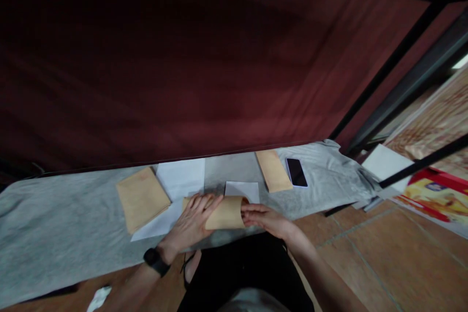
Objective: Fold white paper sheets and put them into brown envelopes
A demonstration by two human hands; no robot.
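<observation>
A tan paper envelope (pixel 226 214) lies crosswise in front of me, its right end gaping in a rounded curve. Across its left part my left hand (pixel 195 212) is laid flat, fingers stretched and thumb apart, with a black watch on the wrist. At the gaping end, my right hand (pixel 261 218) has its fingers pressed together, and their tips reach into the mouth. What those tips hold, if anything, is hidden. Just behind the envelope lies a white paper (pixel 243 189).
A grey cloth (pixel 84 209) covers the long bench. Brown envelopes (pixel 142 199) overlap white sheets (pixel 183 175) at left. Another tan envelope (pixel 273 170) and a phone (pixel 297 172) lie at right. A dark red panel (pixel 204 68) rises behind; a printed box (pixel 438 195) stands far right.
</observation>
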